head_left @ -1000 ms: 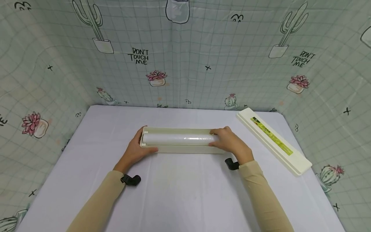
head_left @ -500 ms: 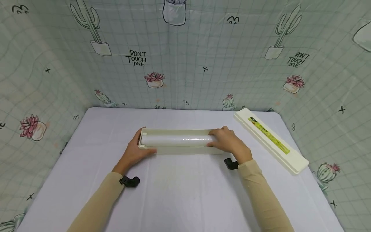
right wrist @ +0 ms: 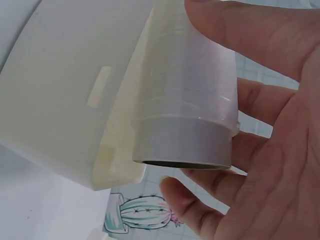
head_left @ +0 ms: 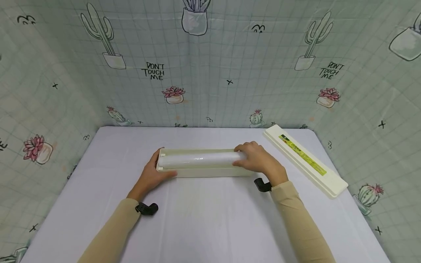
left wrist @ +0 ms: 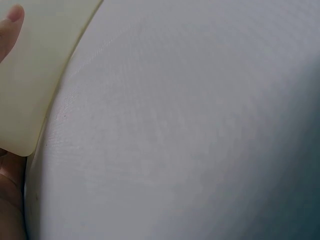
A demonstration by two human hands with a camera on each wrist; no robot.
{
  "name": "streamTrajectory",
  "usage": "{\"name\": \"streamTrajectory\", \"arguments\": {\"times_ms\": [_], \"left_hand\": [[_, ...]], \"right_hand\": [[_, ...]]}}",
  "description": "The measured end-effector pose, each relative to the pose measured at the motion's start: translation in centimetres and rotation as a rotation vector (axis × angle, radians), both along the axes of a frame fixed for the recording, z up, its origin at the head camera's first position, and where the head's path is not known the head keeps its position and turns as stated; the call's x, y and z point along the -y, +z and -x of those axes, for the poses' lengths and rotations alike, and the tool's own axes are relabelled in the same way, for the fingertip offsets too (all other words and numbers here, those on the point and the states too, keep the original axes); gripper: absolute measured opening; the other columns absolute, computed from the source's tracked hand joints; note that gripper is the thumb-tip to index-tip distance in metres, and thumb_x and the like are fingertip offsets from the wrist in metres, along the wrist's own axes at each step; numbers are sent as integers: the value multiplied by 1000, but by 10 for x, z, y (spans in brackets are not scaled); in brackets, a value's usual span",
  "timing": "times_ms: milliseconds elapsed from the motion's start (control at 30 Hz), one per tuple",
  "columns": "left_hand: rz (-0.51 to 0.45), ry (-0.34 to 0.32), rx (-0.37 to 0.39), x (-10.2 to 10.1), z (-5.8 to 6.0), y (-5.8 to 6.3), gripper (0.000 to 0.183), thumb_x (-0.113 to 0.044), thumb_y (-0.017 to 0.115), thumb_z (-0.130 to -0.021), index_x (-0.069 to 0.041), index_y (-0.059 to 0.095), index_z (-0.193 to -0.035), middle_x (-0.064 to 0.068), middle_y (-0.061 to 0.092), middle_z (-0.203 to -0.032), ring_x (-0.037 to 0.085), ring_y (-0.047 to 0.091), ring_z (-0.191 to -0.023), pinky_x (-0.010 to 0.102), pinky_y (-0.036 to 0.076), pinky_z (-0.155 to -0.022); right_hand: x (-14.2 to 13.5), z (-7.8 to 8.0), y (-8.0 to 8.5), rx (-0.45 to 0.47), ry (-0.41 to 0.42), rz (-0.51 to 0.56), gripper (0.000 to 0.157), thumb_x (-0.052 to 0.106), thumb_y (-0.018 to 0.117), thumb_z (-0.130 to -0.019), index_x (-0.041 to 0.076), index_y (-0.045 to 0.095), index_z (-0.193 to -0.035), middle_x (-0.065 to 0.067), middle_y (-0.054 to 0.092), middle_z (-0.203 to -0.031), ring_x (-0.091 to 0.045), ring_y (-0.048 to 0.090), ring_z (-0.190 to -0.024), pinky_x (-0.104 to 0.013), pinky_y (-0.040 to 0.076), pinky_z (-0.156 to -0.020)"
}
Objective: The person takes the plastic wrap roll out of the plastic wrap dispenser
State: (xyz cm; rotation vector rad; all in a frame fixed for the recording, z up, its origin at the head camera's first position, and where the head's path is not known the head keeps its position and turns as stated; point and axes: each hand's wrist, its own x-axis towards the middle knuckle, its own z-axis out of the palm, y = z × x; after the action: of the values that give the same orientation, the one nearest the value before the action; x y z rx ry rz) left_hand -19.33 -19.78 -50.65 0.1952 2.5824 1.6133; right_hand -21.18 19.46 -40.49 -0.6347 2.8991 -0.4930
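A roll of cling film point(head_left: 194, 160) lies lengthwise in a long cream box point(head_left: 210, 173) on the table. My left hand point(head_left: 152, 176) grips the box's left end, its thumb on the front wall. In the left wrist view, the thumb point(left wrist: 14, 25) presses the cream wall. At the other end, my right hand point(head_left: 261, 160) holds the roll between thumb and fingers. Seen from the right wrist, the roll's core end point(right wrist: 182, 145) stands out of the box's open side, the thumb on one side and fingers on the other. The roll's right end sits slightly higher than its left.
A long cream lid point(head_left: 306, 160) with a yellow-green label lies slantwise at the table's right side. White cloth covers the table point(head_left: 204, 219). Behind and beside it hangs a cactus-print curtain point(head_left: 210, 65). Each wrist wears a black camera.
My right hand has risen a little against the box, and the roll's right end has tilted up with it. My left hand keeps its grip. The head view has shifted slightly.
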Motion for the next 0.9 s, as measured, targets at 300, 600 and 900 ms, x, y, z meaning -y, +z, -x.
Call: {"name": "streamTrajectory", "arguments": {"times_ms": [300,600,900], "left_hand": [[3,5,14,5,-4,-4,115,-34,90,-81,-21,15,-167,15,43,-155,36,51,-131,55,42,-107],[0,1,8,6,-3,-3,114,-33,90,-80,-20,16,-166,15,44,-155,35,51,-130,53,43,-106],[2,-10,2,5,-1,-3,114,-33,90,-81,-20,16,-166,16,43,-156,36,50,-132,55,42,-108]], "right_hand": [[6,-6,1,82,42,92,44,30,72,-96,3,66,-130,-16,62,-120,-28,60,-103,-49,51,-95],[10,-7,-3,172,31,104,57,37,80,-90,6,63,-134,-12,69,-124,-24,63,-102,-44,53,-91],[11,-8,-8,157,24,122,54,35,84,-87,4,68,-129,-10,71,-120,-21,64,-97,-42,54,-86]]}}
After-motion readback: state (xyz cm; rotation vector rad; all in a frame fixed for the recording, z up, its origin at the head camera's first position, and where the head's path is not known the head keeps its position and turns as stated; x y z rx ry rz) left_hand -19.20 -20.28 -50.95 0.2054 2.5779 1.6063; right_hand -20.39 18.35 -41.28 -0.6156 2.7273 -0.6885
